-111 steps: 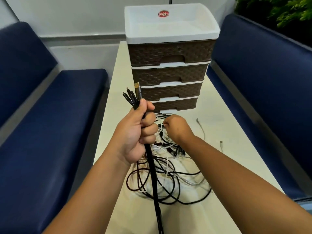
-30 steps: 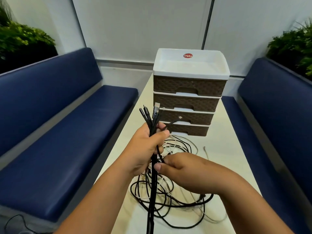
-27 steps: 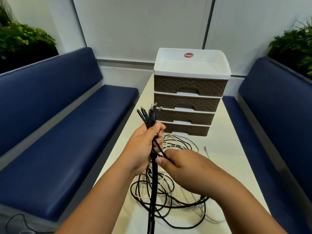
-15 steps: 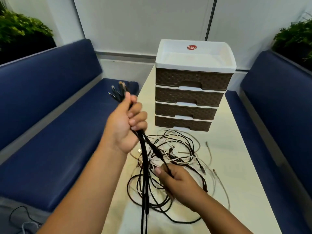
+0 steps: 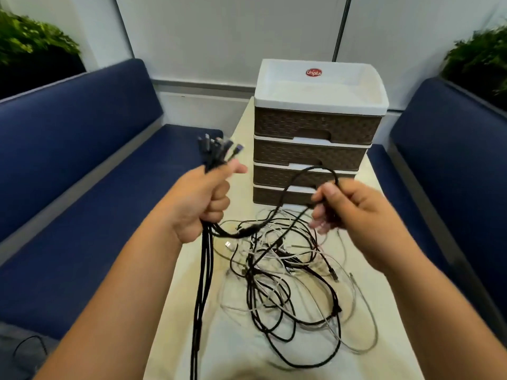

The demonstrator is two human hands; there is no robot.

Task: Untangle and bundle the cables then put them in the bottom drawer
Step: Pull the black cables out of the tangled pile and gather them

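Right hand lifted black cable, table edge near

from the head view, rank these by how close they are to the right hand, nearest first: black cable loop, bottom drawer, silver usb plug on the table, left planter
1. Black cable loop: pinched in the right hand itself.
2. Bottom drawer: just behind and left of the hand.
3. Silver USB plug: on the table, lower left, under the left hand.
4. Left planter: far back left corner.

The cables I sorted were black and white on a cream surface. The drawers were brown with a woven pattern, under a white top with a red logo. The benches were navy.
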